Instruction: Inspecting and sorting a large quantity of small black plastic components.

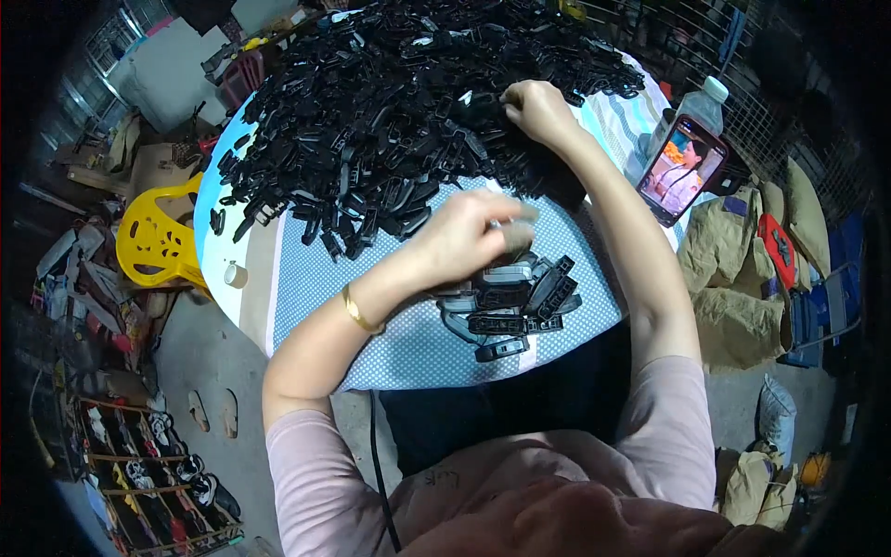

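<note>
A large heap of small black plastic parts, some with grey faces, covers the far part of the round table. My left hand hovers over the table's middle, just above a smaller cluster of the same parts near the front edge. Its fingers are blurred by motion, so I cannot make out whether they hold a part. At the right side of the heap is my right hand, its fingers curled in and touching the parts there. What lies between those fingers is hidden.
A phone playing a video leans by a clear plastic bottle at the table's right. Near the left rim sits a small white cup-like roll. A yellow plastic chair stands beyond it, brown paper sacks to the right.
</note>
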`<state>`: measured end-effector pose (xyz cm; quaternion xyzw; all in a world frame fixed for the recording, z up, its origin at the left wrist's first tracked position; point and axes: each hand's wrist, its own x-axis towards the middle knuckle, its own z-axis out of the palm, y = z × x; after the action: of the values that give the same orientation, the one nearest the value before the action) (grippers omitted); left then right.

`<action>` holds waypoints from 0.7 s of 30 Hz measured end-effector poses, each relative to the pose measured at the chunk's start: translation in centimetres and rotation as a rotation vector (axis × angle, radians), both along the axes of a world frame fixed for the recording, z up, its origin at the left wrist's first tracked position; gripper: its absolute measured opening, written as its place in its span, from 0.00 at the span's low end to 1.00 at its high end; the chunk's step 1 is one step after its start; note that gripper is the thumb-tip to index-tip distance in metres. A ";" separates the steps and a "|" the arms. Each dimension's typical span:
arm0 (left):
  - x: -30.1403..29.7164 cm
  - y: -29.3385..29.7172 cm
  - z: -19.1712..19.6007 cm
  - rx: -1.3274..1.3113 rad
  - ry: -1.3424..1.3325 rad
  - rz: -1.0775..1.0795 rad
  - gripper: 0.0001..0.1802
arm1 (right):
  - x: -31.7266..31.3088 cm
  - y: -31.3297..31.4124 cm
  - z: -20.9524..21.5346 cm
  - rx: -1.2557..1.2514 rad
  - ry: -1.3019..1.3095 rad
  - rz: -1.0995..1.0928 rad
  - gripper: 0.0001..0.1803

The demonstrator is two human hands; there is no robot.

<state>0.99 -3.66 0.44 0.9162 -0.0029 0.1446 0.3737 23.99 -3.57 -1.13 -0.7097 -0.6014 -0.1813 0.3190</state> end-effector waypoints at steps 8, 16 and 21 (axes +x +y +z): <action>8.1 0.8 -3.3 0.726 -0.176 0.222 0.16 | -0.4 -2.4 0.3 0.004 0.067 -0.165 0.19; 8.5 1.7 -4.2 0.743 -0.285 0.297 0.07 | 0.4 -4.5 0.5 -0.067 0.443 -0.168 0.33; 4.9 4.5 -3.7 -0.192 -0.154 0.477 0.15 | -2.5 -4.4 0.3 -0.101 0.054 -0.184 0.30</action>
<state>5.84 0.85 -3.24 0.8376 0.1983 0.2972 0.4131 21.44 -8.01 -0.80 -0.7819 -0.5331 -0.1600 0.2809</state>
